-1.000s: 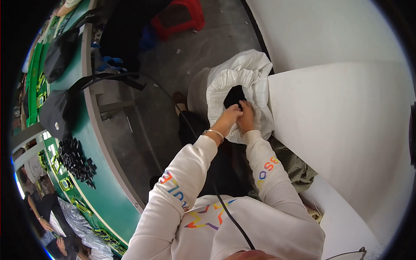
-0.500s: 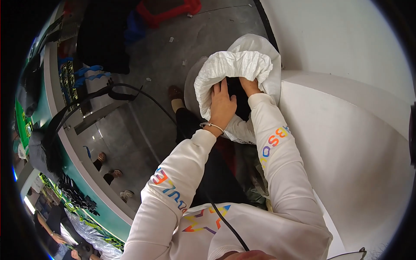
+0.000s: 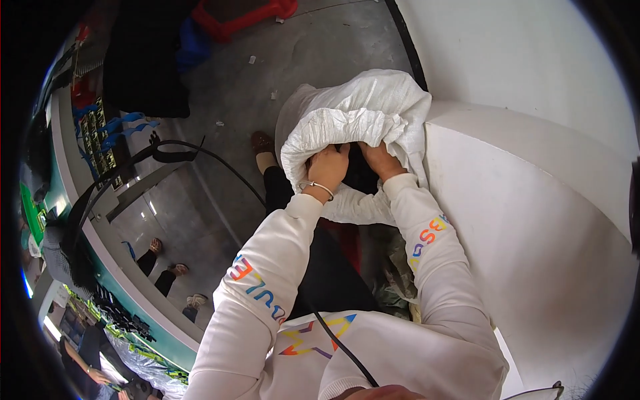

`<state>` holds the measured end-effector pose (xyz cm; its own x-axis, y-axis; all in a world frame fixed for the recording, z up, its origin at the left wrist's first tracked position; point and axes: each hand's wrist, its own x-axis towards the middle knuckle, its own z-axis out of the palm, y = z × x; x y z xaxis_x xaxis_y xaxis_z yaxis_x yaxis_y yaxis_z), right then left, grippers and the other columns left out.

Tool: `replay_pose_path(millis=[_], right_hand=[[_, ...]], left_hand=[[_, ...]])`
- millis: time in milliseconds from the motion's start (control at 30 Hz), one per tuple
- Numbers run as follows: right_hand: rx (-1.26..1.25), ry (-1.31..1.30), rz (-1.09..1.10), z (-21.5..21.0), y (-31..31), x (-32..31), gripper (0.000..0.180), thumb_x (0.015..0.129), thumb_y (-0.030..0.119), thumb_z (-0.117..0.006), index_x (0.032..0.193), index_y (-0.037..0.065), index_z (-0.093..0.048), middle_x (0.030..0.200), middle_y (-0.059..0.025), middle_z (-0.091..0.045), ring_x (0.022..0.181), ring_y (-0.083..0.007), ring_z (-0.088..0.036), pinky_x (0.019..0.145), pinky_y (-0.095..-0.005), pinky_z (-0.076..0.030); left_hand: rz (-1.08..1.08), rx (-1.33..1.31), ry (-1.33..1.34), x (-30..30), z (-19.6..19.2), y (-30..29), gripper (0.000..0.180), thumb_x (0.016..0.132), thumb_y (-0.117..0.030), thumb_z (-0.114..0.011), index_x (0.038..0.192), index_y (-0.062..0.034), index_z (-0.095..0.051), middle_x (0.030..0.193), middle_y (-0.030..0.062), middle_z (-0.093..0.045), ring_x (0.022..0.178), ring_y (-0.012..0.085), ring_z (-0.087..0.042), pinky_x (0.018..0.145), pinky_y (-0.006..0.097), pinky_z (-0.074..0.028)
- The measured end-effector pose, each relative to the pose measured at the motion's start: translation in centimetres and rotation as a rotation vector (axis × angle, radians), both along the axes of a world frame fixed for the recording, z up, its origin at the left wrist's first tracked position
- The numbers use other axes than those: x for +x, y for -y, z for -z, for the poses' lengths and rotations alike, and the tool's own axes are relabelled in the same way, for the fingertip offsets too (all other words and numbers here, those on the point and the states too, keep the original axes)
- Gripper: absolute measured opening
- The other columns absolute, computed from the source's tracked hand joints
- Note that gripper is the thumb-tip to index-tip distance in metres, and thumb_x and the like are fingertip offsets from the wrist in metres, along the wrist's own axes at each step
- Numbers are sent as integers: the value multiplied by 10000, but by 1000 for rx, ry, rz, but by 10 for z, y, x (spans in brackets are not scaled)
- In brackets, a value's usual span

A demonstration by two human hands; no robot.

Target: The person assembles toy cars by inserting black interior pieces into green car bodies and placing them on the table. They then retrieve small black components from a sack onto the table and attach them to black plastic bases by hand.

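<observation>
A large white woven sack (image 3: 360, 87) stands on the floor in front of me, its mouth rolled open toward me. Both my hands reach into that mouth. My left hand (image 3: 327, 167) is at the left side, back of the hand up, with a bracelet at the wrist; its fingers dip into the sack and their tips are hidden. My right hand (image 3: 383, 162) is by the right side of the opening, with its fingers also lost inside. Between the hands the inside looks black, and I cannot make out what is in there.
To the right stand a white wall (image 3: 507, 53) and a pale curved panel (image 3: 527, 200). A green-topped workbench (image 3: 133, 313) with dark and green parts runs along the left. A black cable (image 3: 227, 157) loops across. Another person's arm (image 3: 80, 357) shows at the lower left.
Both hands have drawn slightly nearer to me, and the left fingers, stretched out before, now bend down inside. The sack's far rim has folded lower toward me.
</observation>
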<state>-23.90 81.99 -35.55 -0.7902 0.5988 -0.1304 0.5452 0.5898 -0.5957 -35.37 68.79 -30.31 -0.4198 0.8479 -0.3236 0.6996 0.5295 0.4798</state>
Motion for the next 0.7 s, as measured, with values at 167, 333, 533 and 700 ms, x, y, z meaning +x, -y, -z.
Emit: replay_pose_path(millis=[167, 333, 533, 700], right_hand=[[-333, 207, 161, -80, 30, -24, 347, 1002, 318, -515, 1168, 46, -654, 1102, -256, -670, 1106, -456, -582, 888, -501, -486], [-474, 152, 373, -57, 46, -14, 413, 1014, 371, -511, 1179, 25, -662, 1110, -253, -667, 1048, -407, -635, 881, -435, -493], [-1227, -295, 898, -83, 89, -40, 531, 1003, 436, -542, 1291, -5, -606, 1232, -122, -650, 1082, -223, -611, 969, -326, -452], [-1446, -559, 1094, -99, 100, -43, 420, 1010, 347, -536, 1259, 15, -604, 1166, -44, -638, 1038, -167, -599, 925, -307, -473]], left_hand=[[32, 153, -115, -6, 12, 11, 317, 919, -124, -531, 1215, -86, -637, 898, 246, -675, 831, 415, -689, 731, 491, -569], [-17, 123, -73, 11, 6, 0, 334, 927, -129, -522, 1247, -100, -614, 911, 250, -675, 812, 423, -687, 722, 486, -570], [-128, 150, -291, 22, 5, 30, 302, 937, -179, -542, 1225, -132, -619, 907, 223, -667, 824, 360, -690, 717, 463, -574], [-863, 309, 511, 39, -35, 21, 344, 981, -292, -574, 1197, -37, -657, 1085, 236, -695, 1033, 387, -656, 895, 405, -507]])
